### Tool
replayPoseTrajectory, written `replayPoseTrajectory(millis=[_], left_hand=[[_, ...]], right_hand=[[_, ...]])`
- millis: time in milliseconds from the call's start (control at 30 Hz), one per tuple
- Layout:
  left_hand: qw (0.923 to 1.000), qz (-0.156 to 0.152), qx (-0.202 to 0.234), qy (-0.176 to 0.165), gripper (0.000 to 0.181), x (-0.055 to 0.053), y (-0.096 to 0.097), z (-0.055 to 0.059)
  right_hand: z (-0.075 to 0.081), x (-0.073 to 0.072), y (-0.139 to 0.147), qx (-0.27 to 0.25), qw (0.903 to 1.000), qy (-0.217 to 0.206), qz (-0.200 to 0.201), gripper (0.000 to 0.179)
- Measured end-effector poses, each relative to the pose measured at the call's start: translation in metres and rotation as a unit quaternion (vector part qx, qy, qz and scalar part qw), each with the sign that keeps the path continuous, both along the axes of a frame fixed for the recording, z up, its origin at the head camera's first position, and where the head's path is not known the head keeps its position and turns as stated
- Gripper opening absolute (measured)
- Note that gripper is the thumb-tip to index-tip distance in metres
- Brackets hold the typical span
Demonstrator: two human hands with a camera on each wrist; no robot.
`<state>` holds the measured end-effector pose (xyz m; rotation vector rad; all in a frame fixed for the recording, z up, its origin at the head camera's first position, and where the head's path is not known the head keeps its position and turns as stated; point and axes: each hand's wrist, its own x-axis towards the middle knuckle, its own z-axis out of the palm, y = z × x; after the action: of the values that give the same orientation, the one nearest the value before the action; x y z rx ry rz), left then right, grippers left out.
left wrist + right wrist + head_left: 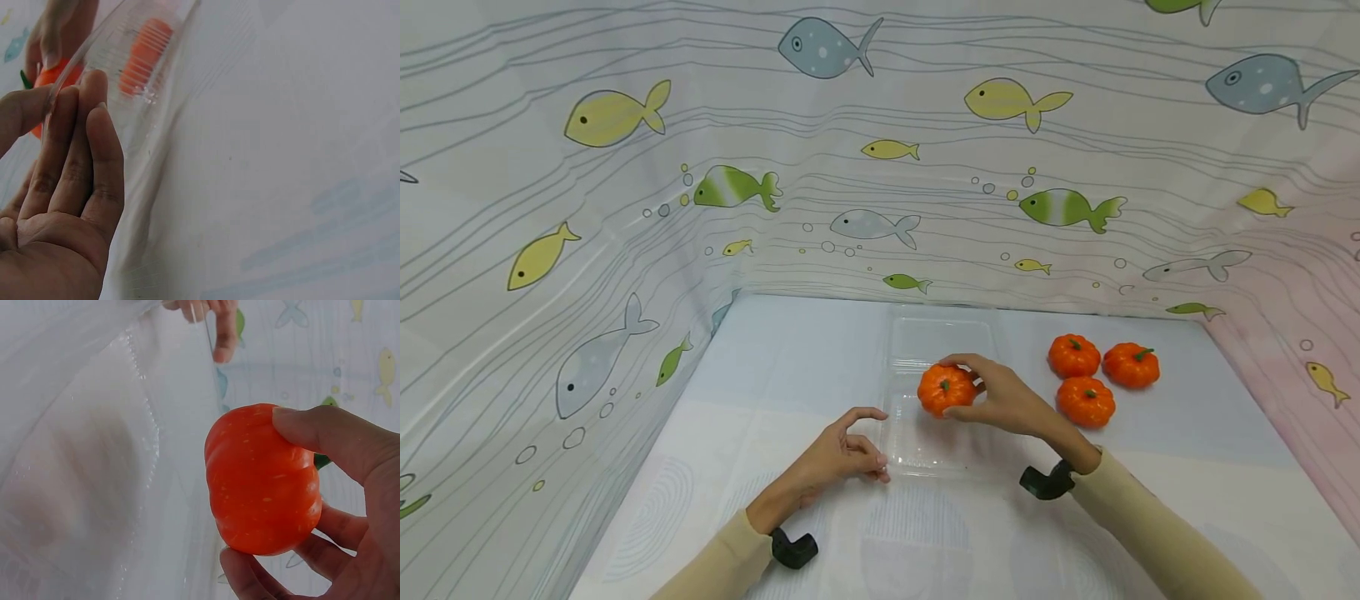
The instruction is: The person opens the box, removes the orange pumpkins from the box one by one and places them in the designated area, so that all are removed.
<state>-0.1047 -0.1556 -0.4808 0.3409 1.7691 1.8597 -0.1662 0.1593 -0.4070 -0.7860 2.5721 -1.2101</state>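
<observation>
My right hand [1003,398] holds a small orange pumpkin [946,389] above a clear plastic container [925,461]. In the right wrist view, the thumb presses one side of the pumpkin [262,487] and the fingertips support the opposite side; its green stem points away. At the container's left edge is my left hand [835,454], its fingers extended and fairly relaxed. The left wrist view has its fingertips right at the container's clear rim [65,75], with an orange patch [147,56] showing through the ridged plastic wall.
Three more orange pumpkins, one at the left [1073,356], one at the right [1131,365] and one in front [1086,402], sit together right of the container. Behind the white table surface [790,350] hangs a fish-print curtain [820,125], which also runs along both sides.
</observation>
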Motion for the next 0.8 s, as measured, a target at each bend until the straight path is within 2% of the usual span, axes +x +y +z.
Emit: replayPoseTrajectory(millis=[433,800], left_hand=[[1.0000,-0.001,0.000,-0.001,0.075,0.001,-0.001,0.001],[1.0000,-0.002,0.006,0.002,0.076,0.001,-0.001,0.002]], right_hand=[[0.000,0.007,0.028,-0.026,0.9981,0.001,-0.055,0.072],[-0.003,0.012,0.042,-0.034,0.9973,0.019,-0.062,0.072]])
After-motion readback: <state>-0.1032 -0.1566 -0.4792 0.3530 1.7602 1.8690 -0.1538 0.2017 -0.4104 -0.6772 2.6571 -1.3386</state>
